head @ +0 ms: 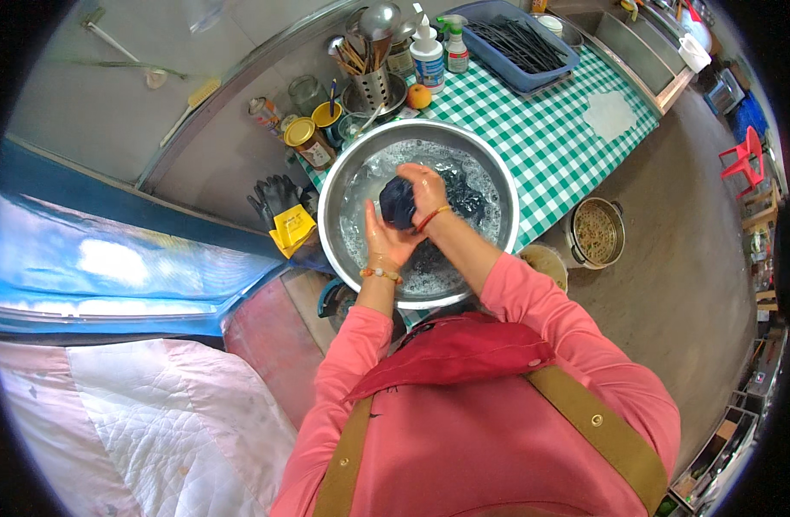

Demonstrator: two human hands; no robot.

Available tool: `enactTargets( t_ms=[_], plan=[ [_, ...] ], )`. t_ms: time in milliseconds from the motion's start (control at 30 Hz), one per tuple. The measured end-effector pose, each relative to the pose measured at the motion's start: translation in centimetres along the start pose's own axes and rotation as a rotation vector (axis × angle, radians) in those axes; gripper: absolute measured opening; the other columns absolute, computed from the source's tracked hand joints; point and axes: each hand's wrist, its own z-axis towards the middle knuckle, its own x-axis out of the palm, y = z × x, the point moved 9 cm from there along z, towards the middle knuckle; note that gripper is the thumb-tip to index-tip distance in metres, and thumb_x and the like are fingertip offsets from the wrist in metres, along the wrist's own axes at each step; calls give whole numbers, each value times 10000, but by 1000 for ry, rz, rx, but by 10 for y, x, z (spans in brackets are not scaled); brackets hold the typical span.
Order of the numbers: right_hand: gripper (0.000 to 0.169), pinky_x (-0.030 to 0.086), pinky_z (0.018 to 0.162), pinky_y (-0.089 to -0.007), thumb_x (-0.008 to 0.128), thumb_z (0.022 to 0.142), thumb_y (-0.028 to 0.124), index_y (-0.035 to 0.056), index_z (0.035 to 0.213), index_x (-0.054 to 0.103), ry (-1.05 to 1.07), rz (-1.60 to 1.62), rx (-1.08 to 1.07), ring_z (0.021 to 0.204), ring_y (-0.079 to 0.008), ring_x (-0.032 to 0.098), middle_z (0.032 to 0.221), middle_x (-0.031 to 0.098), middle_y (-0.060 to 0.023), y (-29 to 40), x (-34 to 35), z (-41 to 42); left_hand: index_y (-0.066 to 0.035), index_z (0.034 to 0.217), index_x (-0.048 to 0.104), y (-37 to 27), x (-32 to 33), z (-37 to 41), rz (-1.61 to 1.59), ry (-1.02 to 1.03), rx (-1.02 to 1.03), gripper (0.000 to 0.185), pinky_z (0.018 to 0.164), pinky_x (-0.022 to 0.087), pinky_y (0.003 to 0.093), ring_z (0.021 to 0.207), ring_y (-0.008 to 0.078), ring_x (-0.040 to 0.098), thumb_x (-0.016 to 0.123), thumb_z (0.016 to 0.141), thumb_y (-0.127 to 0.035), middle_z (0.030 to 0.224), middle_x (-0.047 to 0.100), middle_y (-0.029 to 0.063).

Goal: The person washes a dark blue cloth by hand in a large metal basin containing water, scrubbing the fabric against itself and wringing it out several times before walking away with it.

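A wide steel basin [506, 249] of sudsy water stands before me on the table's near end. My right hand [428, 194] grips a bunched, wet dark cloth [397, 201] above the water. Just below the bundle is my left hand [392, 242], palm up, its thumb spread away; its fingers are partly hidden by my right wrist. I cannot tell whether the bundle rests on that palm. More dark material [465, 194] lies in the suds on the basin's right side.
Jars [310, 142], a utensil holder [374, 90], an orange fruit [419, 97], and bottles [427, 61] stand behind the basin. A blue tub [566, 72] of dark strips sits on the checked tablecloth [537, 142]. Black gloves [275, 197] lie left; a pot [597, 232] is at right.
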Motion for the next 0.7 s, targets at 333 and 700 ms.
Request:
enactTargets(
  t_ms=[333, 700],
  plan=[
    [360, 165, 992, -610, 575, 802, 194, 162, 1145, 470, 609, -1434, -824, 1315, -400, 159, 1440, 185, -120, 15, 40, -119, -71, 998, 601, -43, -17, 30, 396, -61, 30, 384, 730, 497, 374, 847, 252, 593, 508, 830, -404, 921, 622, 119],
    [168, 354, 880, -454, 602, 723, 172, 76, 830, 515, 608, -1307, -1330, 1061, -334, 449, 1061, 506, -121, 48, 88, -121, -135, 1094, 549, -59, 9, 6, 800, -19, 279, 445, 715, 466, 374, 910, 236, 538, 442, 846, -489, 1039, 581, 86]
  ],
)
